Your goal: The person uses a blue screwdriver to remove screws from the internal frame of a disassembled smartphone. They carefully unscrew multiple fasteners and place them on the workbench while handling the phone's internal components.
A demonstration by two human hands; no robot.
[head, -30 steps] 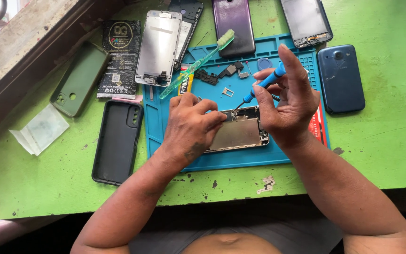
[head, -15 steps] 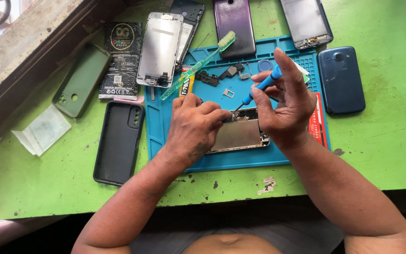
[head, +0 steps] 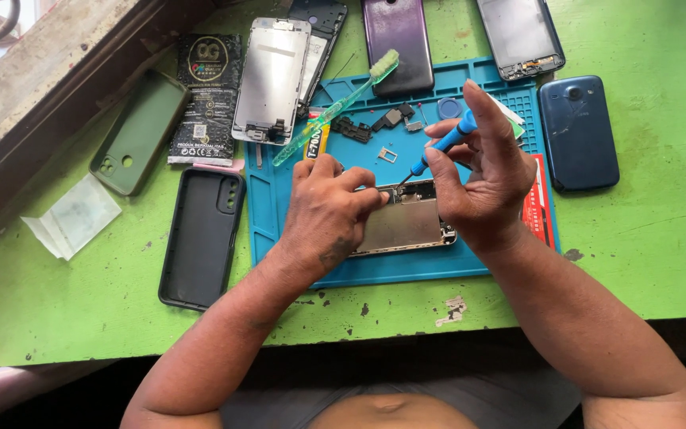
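the right hand (head: 486,187) is pinching a blue screwdriver (head: 442,144), its tip working a screw on the opened phone (head: 406,222); the left hand (head: 327,210) is pressing down beside it, steadying.

Both hands (head: 327,208) (head: 482,179) close together, fingers curled

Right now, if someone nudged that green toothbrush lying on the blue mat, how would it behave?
The toothbrush looks like thin translucent plastic, so probably light and easy to slide. Its slim handle is likely stiff. Its handle end lies near the phone frame, so a push might bump that.
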